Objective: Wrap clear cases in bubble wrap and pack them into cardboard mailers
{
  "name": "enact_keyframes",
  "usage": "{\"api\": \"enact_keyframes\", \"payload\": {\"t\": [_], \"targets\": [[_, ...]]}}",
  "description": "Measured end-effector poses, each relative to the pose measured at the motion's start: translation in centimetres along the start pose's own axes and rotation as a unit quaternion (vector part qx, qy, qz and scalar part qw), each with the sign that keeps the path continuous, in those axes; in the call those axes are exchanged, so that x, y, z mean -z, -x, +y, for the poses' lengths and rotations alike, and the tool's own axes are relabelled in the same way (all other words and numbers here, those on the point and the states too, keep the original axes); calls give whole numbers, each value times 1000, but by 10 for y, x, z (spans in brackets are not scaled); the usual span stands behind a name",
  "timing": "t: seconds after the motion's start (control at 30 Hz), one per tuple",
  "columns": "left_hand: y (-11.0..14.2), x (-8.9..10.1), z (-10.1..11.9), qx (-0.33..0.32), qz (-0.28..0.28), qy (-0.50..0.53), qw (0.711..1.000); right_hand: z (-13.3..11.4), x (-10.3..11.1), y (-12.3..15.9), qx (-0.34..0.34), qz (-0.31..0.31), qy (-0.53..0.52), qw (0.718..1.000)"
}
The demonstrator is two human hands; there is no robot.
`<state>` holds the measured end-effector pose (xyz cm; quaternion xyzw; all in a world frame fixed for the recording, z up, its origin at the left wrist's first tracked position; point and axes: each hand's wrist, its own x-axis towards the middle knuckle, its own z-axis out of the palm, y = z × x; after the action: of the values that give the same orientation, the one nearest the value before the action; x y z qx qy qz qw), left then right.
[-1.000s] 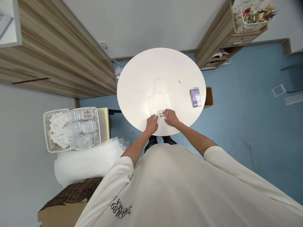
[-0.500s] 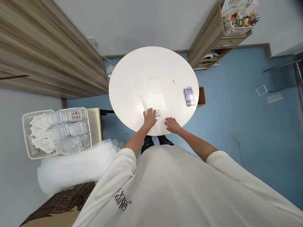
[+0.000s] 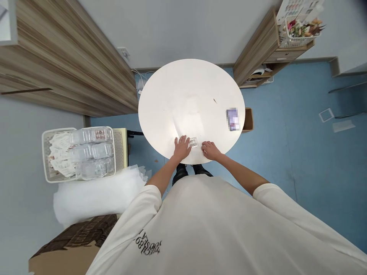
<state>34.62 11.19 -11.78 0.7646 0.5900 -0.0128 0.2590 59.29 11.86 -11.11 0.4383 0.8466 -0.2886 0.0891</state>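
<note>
My left hand lies on the near part of the white oval table, fingers spread. Against its thumb side is a small clear plastic case with little pieces in it, too small to name. To the right of the case, and apart from it, my right hand rests on the tabletop with its fingers slightly bent and nothing visible in them.
A blurred purple item lies at the table's right side, and a small dark sliver farther back. White baskets with clear boxes and papers stand left, above white sheeting. A brown bin sits beyond the table's right edge.
The whole view has shifted slightly, with the scene moving to the right. Both hands keep nearly the same places on the table, the left one still beside the clear case.
</note>
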Motion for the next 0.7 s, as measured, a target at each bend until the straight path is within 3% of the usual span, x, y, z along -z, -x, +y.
{"api": "enact_keyframes", "payload": {"t": [0.2, 0.37, 0.5, 0.6, 0.7], "targets": [[5, 11, -18, 36, -42, 44, 998, 0, 22, -32, -77, 6, -98, 992], [-2, 20, -26, 73, -68, 112, 989, 2, 29, -55, -144, 12, -140, 980], [-6, 23, -25, 89, -80, 95, 988, 2, 31, -65, -186, 10, -147, 971], [-4, 23, -20, 68, -33, 33, 997, 4, 27, -69, -195, 10, -148, 969], [-1, 21, -9, -10, 27, -15, 999, 8, 20, -72, -198, 19, -144, 969]]}}
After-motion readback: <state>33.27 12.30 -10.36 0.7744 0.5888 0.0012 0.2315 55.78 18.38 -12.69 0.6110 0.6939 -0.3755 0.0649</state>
